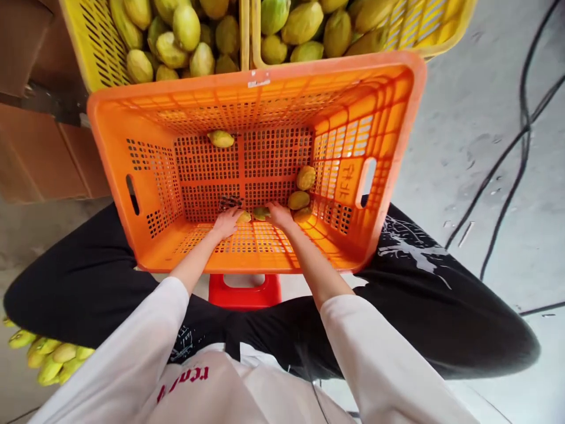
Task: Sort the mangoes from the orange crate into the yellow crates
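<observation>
My left hand (228,222) reaches down into the orange plastic crate (258,264), its fingers curled over a yellow mango (243,217) near the crate's close wall. Just right of it, my right hand (279,215) grips one end of a greener mango (261,213). Fingertips of both hands are partly hidden. Beside my right hand, a small group of mangoes, including a yellow-brown one (299,200), lies in the near right corner. Toward the far side of the crate floor rests a single yellow mango (220,139).
Behind the orange crate stand two yellow crates (99,44) with many mangoes. Cardboard boxes (37,150) are at left. More mangoes (53,358) lie on the floor at lower left. A red stool (245,299) shows below the crate; black cables (525,126) run along the right.
</observation>
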